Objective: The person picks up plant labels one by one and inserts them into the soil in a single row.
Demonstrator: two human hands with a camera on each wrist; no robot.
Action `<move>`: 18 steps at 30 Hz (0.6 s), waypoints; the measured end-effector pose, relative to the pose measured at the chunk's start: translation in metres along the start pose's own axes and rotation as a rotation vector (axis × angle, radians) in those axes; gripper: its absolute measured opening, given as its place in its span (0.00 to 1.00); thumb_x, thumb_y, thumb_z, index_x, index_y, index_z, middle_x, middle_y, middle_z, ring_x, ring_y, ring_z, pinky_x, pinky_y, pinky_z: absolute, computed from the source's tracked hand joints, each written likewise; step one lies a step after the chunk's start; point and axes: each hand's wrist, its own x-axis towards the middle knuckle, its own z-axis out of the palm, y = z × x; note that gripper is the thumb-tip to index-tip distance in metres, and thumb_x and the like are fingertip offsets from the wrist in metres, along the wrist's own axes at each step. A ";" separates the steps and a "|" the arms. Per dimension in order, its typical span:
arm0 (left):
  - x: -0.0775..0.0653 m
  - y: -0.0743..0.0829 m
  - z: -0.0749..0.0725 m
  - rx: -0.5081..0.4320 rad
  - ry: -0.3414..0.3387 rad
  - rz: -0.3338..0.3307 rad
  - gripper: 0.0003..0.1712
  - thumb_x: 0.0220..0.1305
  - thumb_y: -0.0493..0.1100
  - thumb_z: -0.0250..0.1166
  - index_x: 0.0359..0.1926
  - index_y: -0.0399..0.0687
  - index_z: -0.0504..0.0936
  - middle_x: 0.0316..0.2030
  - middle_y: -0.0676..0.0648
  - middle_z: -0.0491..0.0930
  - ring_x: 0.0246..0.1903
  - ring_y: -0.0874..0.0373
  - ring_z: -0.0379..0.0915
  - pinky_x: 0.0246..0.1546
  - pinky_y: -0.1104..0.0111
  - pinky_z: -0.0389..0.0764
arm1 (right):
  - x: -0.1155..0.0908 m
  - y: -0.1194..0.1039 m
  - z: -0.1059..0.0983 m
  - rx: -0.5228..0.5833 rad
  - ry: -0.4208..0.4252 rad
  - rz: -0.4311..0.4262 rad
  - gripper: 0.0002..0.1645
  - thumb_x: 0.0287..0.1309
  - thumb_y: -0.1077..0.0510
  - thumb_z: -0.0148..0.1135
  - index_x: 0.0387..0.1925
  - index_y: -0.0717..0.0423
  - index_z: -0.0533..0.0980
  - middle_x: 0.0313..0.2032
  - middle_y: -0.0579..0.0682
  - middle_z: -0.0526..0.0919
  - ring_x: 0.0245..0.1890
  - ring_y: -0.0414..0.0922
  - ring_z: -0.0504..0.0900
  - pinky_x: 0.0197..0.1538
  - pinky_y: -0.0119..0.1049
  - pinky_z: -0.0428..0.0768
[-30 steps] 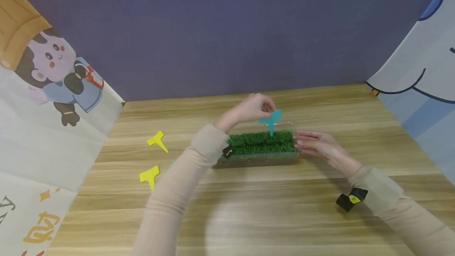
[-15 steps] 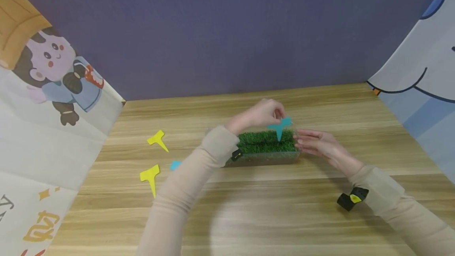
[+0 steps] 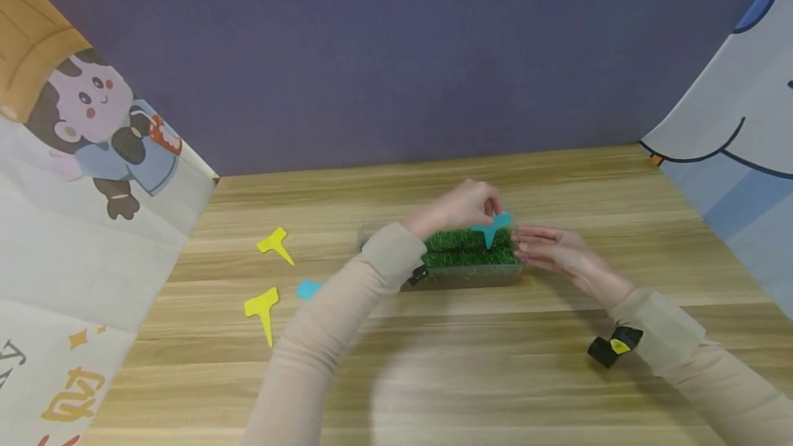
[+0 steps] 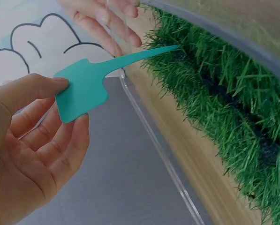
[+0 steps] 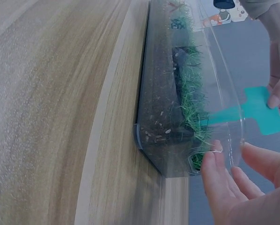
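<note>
1 blue tag (image 4: 81,91) pinched by left hand (image 3: 464,204), tip at grass (image 3: 464,257); right hand (image 3: 557,251), fingers straight, touching box (image 3: 473,277)

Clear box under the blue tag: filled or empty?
Filled. Green grass runs along inside the clear box, and brown material shows through its side in the right wrist view.

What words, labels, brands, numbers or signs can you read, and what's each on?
"财" (probably), gold, on the left wall panel.
"y", black, same panel; rest unclear.
Red strokes below: cut off, unreadable.
Dark marks at the clear box: too blurred to tell.
Yellow patch on the right wrist device: too small.
Held teal marker, yellow markers: none visible.
</note>
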 end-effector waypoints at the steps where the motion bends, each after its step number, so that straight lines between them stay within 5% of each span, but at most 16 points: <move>1: 0.001 0.000 0.001 0.006 -0.004 -0.004 0.09 0.55 0.33 0.58 0.39 0.41 0.77 0.32 0.51 0.76 0.31 0.63 0.71 0.31 0.81 0.72 | 0.000 0.000 0.000 -0.005 0.000 0.001 0.39 0.54 0.61 0.58 0.63 0.68 0.51 0.46 0.44 0.78 0.42 0.40 0.79 0.49 0.33 0.74; 18: 0.010 -0.001 0.011 0.134 -0.040 -0.007 0.08 0.53 0.34 0.60 0.36 0.42 0.78 0.31 0.52 0.76 0.31 0.63 0.70 0.32 0.81 0.70 | 0.000 0.000 0.001 0.035 -0.001 0.001 0.40 0.53 0.64 0.58 0.63 0.69 0.49 0.43 0.43 0.79 0.42 0.41 0.79 0.50 0.34 0.73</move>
